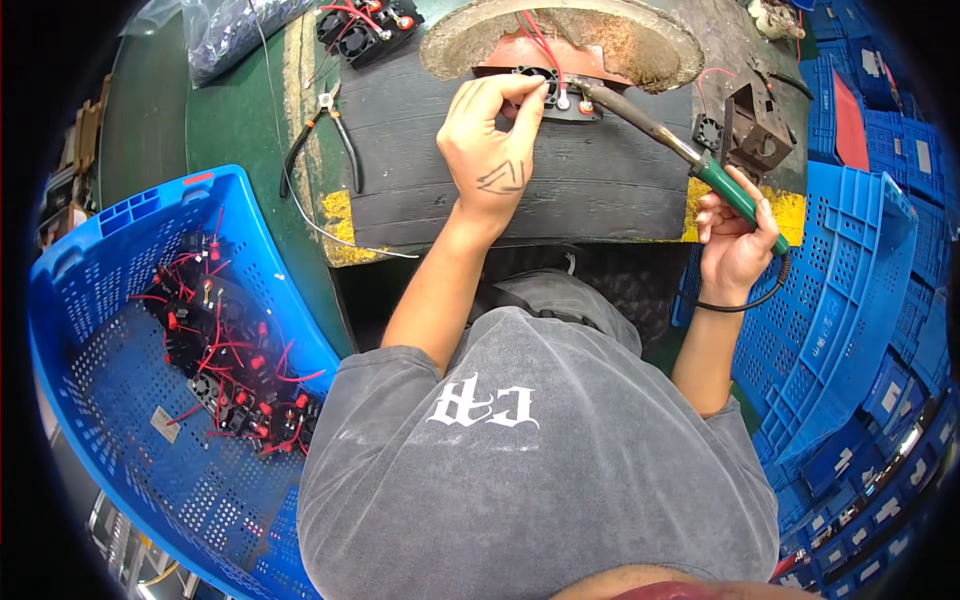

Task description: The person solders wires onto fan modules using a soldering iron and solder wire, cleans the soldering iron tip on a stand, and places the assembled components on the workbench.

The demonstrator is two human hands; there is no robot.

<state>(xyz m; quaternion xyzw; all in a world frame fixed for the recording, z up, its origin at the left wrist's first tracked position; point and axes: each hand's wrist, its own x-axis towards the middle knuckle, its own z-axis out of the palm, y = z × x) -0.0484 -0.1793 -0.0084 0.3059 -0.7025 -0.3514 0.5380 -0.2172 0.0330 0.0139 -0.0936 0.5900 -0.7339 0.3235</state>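
My right hand (735,240) grips a soldering iron (724,190) by its green handle. The iron's metal shaft slants up and left, its tip at a terminal of a small black fan unit (583,115) with red wires. Beside that tip, my left hand (490,150) is closed in a pinch, thumb and forefinger together at the unit's fan. Whatever those fingers hold is too small to make out. The unit rests on a dark board (600,165), partly under the rim of a worn, crusted round plate (460,45).
Orange-and-black cutters (325,110) and a thin silvery wire (345,240) lie to the left. More fan units (360,35) sit at the back left. A brown metal bracket (757,130) stands right. Blue crates flank me; the left crate (240,215) holds several wired units.
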